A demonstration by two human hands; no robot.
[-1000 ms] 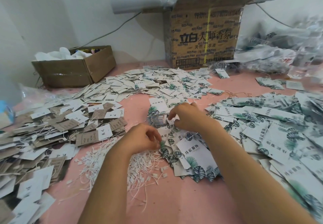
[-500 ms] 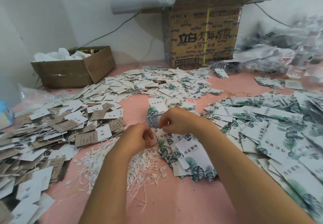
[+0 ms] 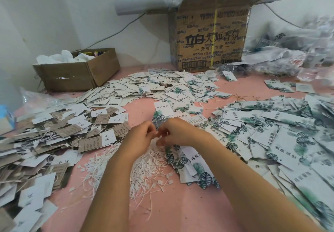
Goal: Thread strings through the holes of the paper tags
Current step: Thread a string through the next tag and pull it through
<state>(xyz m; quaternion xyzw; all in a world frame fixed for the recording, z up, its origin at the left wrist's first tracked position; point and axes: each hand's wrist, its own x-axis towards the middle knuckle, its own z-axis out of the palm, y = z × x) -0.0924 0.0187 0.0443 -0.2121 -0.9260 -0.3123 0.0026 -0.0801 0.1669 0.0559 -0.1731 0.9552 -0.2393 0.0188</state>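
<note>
My left hand [image 3: 140,136] and my right hand [image 3: 178,132] meet fingertip to fingertip above the pink table [image 3: 180,206]. The left pinches a white string whose short end shows between the hands. Fingers of the right curl round a leaf-print paper tag that the hand mostly hides. Just below lies a heap of loose white strings [image 3: 144,166]. More leaf-print tags [image 3: 191,161] lie fanned under my right wrist.
Brown and white tags [image 3: 54,134] cover the left side, white tags [image 3: 144,87] the middle back and large leaf-print tags [image 3: 280,132] the right. A low cardboard box [image 3: 77,74] stands back left, a tall printed box [image 3: 209,38] behind, plastic bags [image 3: 289,59] back right.
My left hand lifted off the string heap and moved right. My right hand came down and left from the tags, and the two hands now touch.
</note>
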